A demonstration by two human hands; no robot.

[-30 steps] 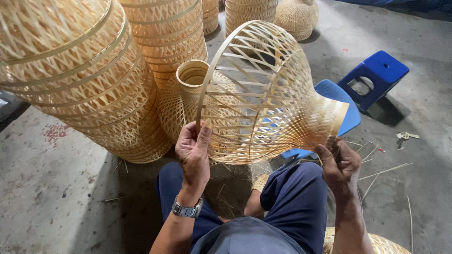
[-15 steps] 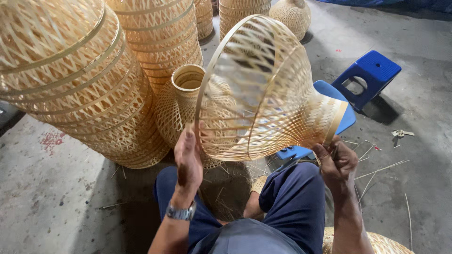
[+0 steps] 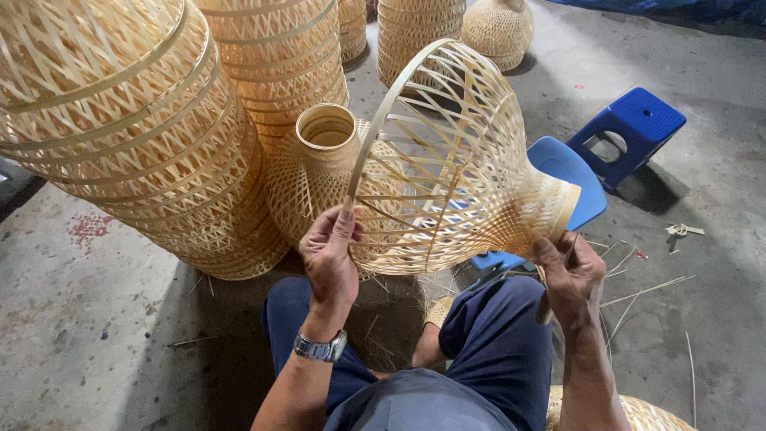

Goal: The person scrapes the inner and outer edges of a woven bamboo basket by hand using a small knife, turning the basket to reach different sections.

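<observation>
Woven bamboo lampshade (image 3: 459, 164) held tilted on its side above the lap, wide open rim up and to the left, narrow neck down and to the right. Left hand (image 3: 331, 259) closed on the wide rim, thumb on the near side of the hoop, fingers curled behind it. Right hand (image 3: 570, 275) at the narrow neck end, fingers wrapped around its lower edge from below; grip closed there, though the fingertips are partly hidden. Wristwatch (image 3: 319, 349) on the left wrist. Just behind the held shade, a second lampshade (image 3: 319, 172) standing neck-up on the floor (image 3: 88, 343). To the left, a tall stack of large woven shades (image 3: 136, 136); more stacks (image 3: 419, 28) further back. Blue chair (image 3: 570, 187) just beyond the shade's neck, blue stool (image 3: 634, 128) behind it. Loose bamboo strips (image 3: 646, 287) scattered on the floor near the right hand.
</observation>
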